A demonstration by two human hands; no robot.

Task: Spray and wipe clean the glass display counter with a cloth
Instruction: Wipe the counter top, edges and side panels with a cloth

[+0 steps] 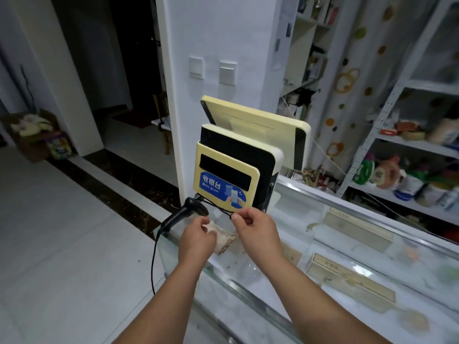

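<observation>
Left hand [197,235] grips a beige cloth [224,240] at the corner of the glass display counter [293,219]. Right hand [255,227] pinches a thin black cable [218,209] just above the glass. A yellow terminal [226,180] labelled "收银台" stands behind, with a barcode scanner [183,213] beside it.

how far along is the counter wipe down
Done: nothing plainly finished; the glass counter looks hazy with specks. In hand: the left hand holds the cloth on the corner by the scanner, while the right hand pinches the black cable up. Left: the long stretch to the right.
</observation>
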